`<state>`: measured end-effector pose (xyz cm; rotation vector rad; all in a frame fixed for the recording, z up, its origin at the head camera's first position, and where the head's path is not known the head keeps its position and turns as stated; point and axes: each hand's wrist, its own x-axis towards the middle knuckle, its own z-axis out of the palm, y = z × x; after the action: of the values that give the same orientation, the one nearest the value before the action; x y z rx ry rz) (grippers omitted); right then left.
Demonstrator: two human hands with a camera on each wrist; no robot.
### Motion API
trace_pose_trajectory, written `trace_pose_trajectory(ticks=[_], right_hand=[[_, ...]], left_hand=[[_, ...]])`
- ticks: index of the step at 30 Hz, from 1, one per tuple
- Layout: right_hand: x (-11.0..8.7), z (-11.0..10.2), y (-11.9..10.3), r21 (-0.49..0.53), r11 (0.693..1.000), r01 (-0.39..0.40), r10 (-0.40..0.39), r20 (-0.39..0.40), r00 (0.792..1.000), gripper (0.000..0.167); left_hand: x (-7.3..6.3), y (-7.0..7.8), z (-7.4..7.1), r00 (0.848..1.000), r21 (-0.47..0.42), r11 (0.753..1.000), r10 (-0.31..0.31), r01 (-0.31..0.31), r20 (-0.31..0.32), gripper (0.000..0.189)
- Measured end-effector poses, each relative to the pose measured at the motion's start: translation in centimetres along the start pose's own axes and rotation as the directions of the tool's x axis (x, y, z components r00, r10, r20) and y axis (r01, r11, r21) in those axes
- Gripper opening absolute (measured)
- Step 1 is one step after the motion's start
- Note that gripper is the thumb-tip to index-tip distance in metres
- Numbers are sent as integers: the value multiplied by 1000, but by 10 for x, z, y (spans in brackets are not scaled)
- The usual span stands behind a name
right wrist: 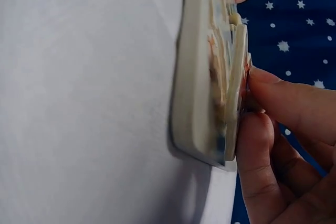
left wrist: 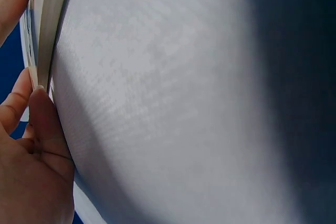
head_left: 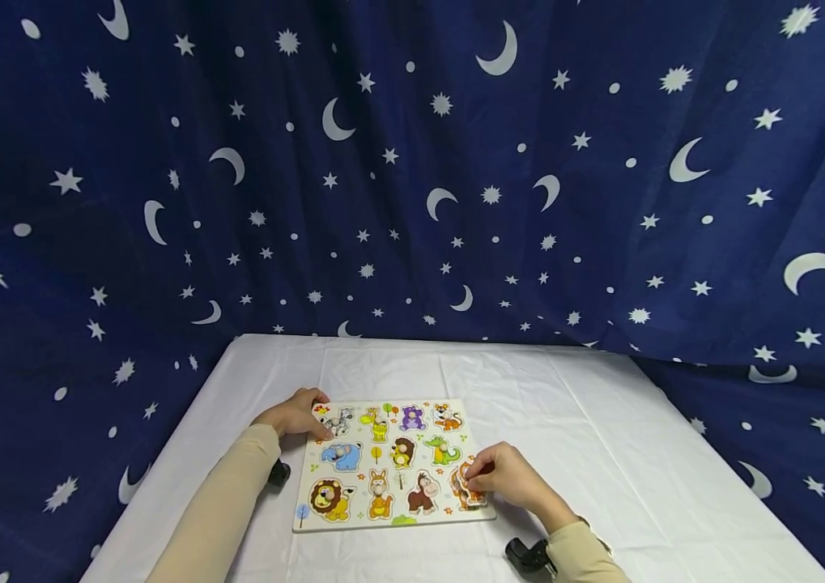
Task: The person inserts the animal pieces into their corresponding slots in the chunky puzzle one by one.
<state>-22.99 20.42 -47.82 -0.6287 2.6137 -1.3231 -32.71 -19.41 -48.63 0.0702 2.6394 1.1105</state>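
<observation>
A wooden peg puzzle board (head_left: 354,521) with several animal pieces lies on the white table. At its lower right corner my right hand (head_left: 514,478) pinches an orange animal puzzle piece (right wrist: 237,93) between thumb and fingers. The piece is close over the board's surface, slightly tilted; whether its lower end touches the board, I cannot tell. My left hand (head_left: 297,413) holds the board's upper left corner, beside the zebra piece (head_left: 339,421). In the left wrist view, fingertips (left wrist: 44,103) press against the board's side edge. The lion piece (head_left: 329,498) and elephant piece (head_left: 342,456) sit in the board.
White cloth (head_left: 587,421) covers the table around the board. A dark blue curtain (head_left: 397,162) with moons and stars hangs behind and along the sides. Black wrist devices (head_left: 527,555) are by both forearms.
</observation>
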Motion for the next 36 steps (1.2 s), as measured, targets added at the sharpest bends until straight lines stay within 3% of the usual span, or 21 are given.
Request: trace_pose_trajectory(ticks=[7, 24, 33, 36], right_hand=[[3, 6, -2, -19, 999, 34, -34, 6, 999, 6], [7, 13, -7, -120, 993, 6, -5, 7, 1000, 9], [5, 15, -11, -119, 989, 88, -86, 20, 996, 11], [4, 17, -11, -124, 991, 57, -55, 13, 998, 10]], left_hand=[[-2, 0, -1, 1000, 29, 1000, 11, -11, -2, 70], [1, -1, -1, 1000, 23, 1000, 15, -15, 14, 71], [-2, 2, -4, 1000, 12, 1000, 18, -18, 16, 71], [-2, 1, -2, 1000, -3, 1000, 16, -16, 20, 70]])
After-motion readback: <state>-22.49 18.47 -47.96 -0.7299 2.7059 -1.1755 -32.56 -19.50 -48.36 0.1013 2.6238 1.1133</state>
